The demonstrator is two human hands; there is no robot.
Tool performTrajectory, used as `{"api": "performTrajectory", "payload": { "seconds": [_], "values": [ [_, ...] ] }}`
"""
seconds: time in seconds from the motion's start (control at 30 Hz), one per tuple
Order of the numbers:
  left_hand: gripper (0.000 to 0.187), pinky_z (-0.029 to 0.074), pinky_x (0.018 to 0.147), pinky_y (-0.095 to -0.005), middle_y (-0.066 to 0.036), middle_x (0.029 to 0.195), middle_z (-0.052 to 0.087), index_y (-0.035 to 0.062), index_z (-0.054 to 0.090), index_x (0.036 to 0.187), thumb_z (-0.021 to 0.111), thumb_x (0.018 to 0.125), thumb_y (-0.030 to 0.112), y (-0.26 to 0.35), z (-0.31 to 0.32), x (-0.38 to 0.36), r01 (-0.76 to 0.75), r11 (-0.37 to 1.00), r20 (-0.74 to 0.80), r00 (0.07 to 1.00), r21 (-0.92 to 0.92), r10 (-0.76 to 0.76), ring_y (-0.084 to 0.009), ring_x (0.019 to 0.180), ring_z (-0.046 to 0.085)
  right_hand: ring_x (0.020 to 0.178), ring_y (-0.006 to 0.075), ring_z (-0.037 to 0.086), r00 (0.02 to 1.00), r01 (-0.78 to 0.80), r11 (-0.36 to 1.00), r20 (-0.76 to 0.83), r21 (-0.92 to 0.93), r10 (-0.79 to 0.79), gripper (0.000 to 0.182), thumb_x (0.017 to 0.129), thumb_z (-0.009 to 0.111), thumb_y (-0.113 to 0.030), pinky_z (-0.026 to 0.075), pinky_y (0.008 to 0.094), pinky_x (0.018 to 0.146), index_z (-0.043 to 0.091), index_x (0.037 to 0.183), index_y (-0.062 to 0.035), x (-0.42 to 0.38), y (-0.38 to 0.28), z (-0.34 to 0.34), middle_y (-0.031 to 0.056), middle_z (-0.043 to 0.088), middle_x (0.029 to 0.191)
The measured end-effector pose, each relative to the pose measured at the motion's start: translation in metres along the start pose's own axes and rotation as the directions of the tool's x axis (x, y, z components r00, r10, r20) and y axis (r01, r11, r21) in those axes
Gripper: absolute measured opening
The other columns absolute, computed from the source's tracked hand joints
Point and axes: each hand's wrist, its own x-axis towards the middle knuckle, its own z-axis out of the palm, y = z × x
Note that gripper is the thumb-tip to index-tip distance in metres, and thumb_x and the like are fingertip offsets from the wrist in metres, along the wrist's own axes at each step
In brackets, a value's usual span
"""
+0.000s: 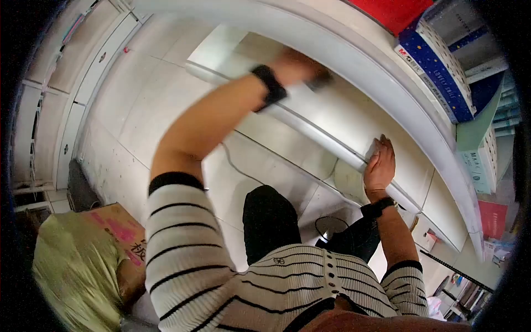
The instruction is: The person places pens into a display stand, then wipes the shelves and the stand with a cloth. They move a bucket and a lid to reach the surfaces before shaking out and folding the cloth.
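My left hand [297, 67], with a black band at the wrist, reaches across the upper middle and is smeared by motion. At its fingers is a small dark thing [319, 80], too blurred to name, which the hand seems to hold against a pale, glossy panel [332, 113]. Lower on the right, my right hand [380, 166] lies on the same panel near its edge, fingers stretched out, with nothing seen in it. A dark band circles that wrist too.
A white curved edge [354, 50] runs above the panel, with boxes [437, 69] and a red item [390, 14] beyond it. White drawers [88, 94] stand left. A cardboard box [119, 224] and a yellow-green bag [77, 271] sit lower left. A cable [238, 169] crosses the tiled floor.
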Motion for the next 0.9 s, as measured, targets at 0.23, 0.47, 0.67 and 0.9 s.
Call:
{"api": "performTrajectory", "payload": {
  "seconds": [0.23, 0.47, 0.67, 0.9],
  "values": [
    [0.056, 0.042, 0.093, -0.0503, -0.008, 0.135, 0.047, 0.0312, 0.055, 0.125, 0.063, 0.073, 0.011, 0.034, 0.044, -0.038, -0.195, 0.954, 0.369, 0.924, 0.229, 0.1, -0.0304, 0.123, 0.045, 0.121, 0.0365, 0.044, 1.0, 0.0, 1.0, 0.021, -0.026, 0.0, 0.035, 0.092, 0.034, -0.015, 0.035, 0.0437, 0.104, 0.053, 0.119, -0.0047, -0.001, 0.001, 0.001, 0.0146, 0.048, 0.132],
    [0.059, 0.044, 0.096, -0.0474, -0.004, 0.142, 0.04, 0.0327, 0.046, 0.133, 0.06, 0.077, 0.019, -0.155, -0.063, -0.076, 0.242, 0.691, 0.191, 0.852, 0.681, -0.487, -0.0296, 0.126, 0.042, 0.121, 0.0362, 0.044, 1.0, 0.018, 1.0, -0.006, 0.0, -0.018, 0.034, 0.094, 0.033, -0.016, 0.035, 0.043, 0.103, 0.054, 0.117, -0.0041, -0.003, 0.003, 0.003, 0.0155, 0.05, 0.13],
    [0.043, 0.044, 0.093, -0.0447, -0.011, 0.119, 0.059, 0.0211, 0.054, 0.126, 0.057, 0.085, 0.031, -0.227, -0.118, -0.092, 0.626, 0.31, -0.167, 0.584, 0.716, -0.795, -0.0325, 0.114, 0.05, 0.118, 0.0346, 0.047, 1.0, -0.004, 0.999, -0.025, -0.037, 0.003, 0.035, 0.097, 0.03, -0.02, 0.038, 0.0419, 0.1, 0.056, 0.115, -0.005, -0.001, -0.001, 0.002, 0.0153, 0.053, 0.126],
    [0.034, 0.043, 0.093, -0.0434, -0.017, 0.11, 0.063, 0.0099, 0.062, 0.114, 0.053, 0.084, 0.025, -0.08, -0.053, -0.007, 0.143, 0.937, 0.021, 0.987, 0.318, -0.157, -0.0334, 0.106, 0.056, 0.119, 0.0341, 0.047, 0.999, 0.017, 0.999, -0.031, -0.033, -0.018, 0.033, 0.097, 0.031, -0.019, 0.037, 0.0416, 0.101, 0.055, 0.115, -0.0045, 0.0, -0.003, 0.0, 0.0141, 0.053, 0.127]
  ]
}}
